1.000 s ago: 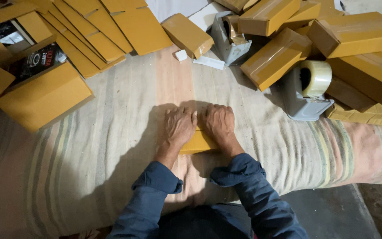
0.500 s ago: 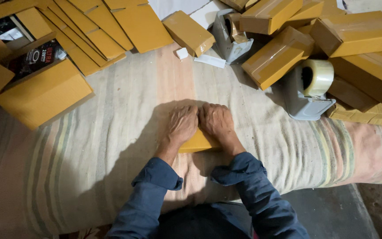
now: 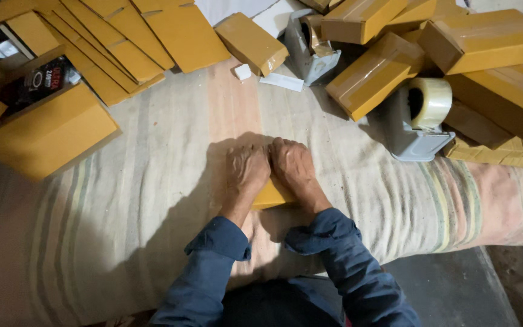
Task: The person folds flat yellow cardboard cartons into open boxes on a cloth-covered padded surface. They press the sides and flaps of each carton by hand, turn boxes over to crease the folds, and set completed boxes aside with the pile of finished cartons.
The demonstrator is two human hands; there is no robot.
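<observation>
Both hands, the left hand (image 3: pixel 246 172) and the right hand (image 3: pixel 292 165), press side by side on a small yellow box (image 3: pixel 272 195) lying on the striped cloth (image 3: pixel 122 206), with a grey tape dispenser (image 3: pixel 416 121) well beyond the right fingers and flat yellow cartons (image 3: pixel 116 42) far past the left fingers.

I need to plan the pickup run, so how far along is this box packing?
Done: several taped yellow boxes lie piled at upper right beside the tape dispenser. In hand: the left hand and right hand press side by side on one small yellow box on the striped cloth. Left: a stack of flat unfolded cartons lies at upper left, so a good share seems to remain.
</observation>
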